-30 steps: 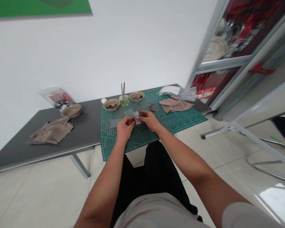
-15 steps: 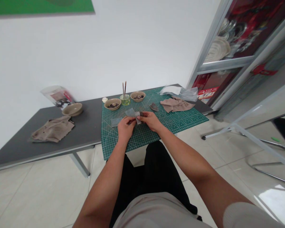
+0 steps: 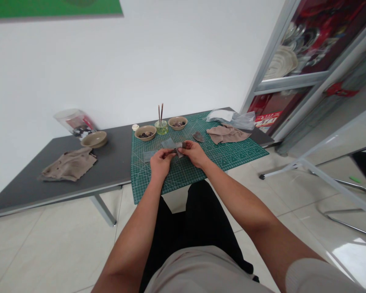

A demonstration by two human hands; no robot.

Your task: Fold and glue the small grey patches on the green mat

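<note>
Over the green cutting mat (image 3: 189, 173) my two hands are close together. My right hand (image 3: 195, 154) is closed, pinching a small folded grey strip (image 3: 179, 151) that looks like sandpaper. My left hand (image 3: 160, 163) is closed too, its thumb and fingers pressed on a small dark piece (image 3: 173, 151) that touches the strip; its kind is hard to make out. Beneath and beside my left hand lie a pale grey sheet (image 3: 168, 143) and another flat grey sheet (image 3: 149, 156). A dark, crumpled grey piece (image 3: 198, 136) rests beyond my right hand.
Two bowls of dark stones, one left (image 3: 145, 133) and one right (image 3: 177, 123), flank a glass jar (image 3: 161, 128) holding two thin sticks. Brown cloths lie right (image 3: 227, 134) and left (image 3: 69, 164). Another bowl (image 3: 94, 140), a clear tub (image 3: 75, 122) and a plastic bag (image 3: 232, 119) stand near the wall.
The grey strip has turned and folded in my right fingers, and less of it shows. Both hands stay nearly in place. The view has shifted slightly.
</note>
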